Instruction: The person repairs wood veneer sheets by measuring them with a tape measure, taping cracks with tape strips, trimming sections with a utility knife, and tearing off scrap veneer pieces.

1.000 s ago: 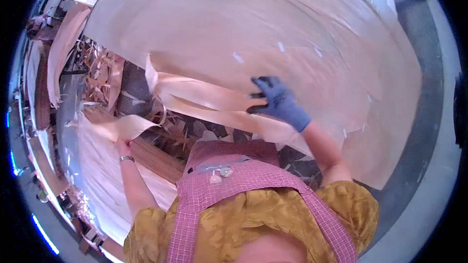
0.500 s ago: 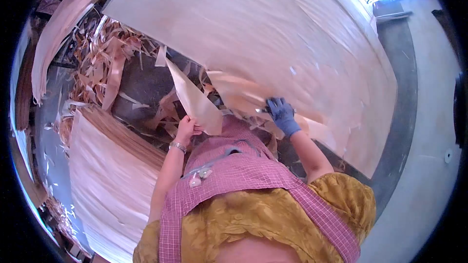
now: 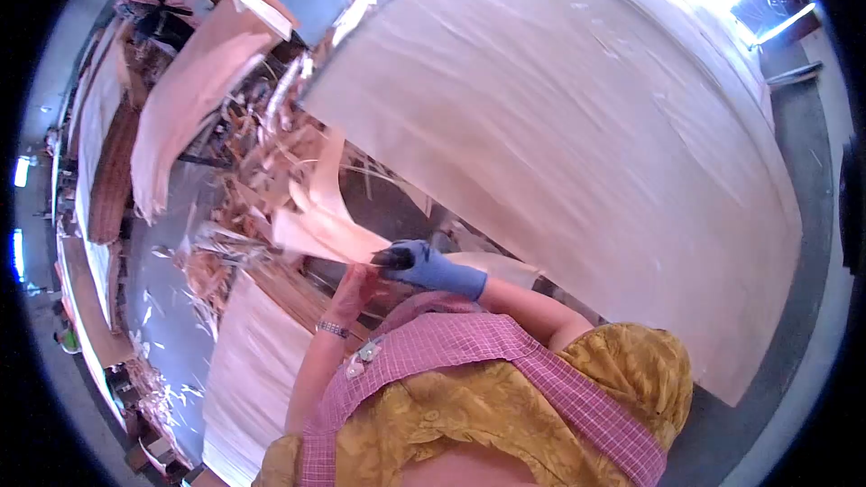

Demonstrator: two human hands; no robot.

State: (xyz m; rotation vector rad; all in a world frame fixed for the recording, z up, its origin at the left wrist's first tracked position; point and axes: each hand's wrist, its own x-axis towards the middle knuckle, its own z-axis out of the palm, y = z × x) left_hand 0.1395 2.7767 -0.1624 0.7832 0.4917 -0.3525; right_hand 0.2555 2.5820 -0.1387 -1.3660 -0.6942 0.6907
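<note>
1. Left hand (image 3: 353, 296): fingers grasping near end of pale strip (image 3: 327, 233), blurred.
2. Right hand (image 3: 428, 271): blue glove, fingers at same end; can't tell if clenched.
3. Strip sits between large pale sheet (image 3: 559, 144) and sheet stack (image 3: 257, 361), beside curled scraps (image 3: 275, 149).

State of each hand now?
Left hand: closed on a thin wood strip near its end.
Right hand: gloved, fingers curled there; whether it grips cannot be told.

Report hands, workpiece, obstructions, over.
Bare left hand, blue-gloved right hand: together at near end of pale, thin wooden strip. Tangled tan shavings around far end.
</note>
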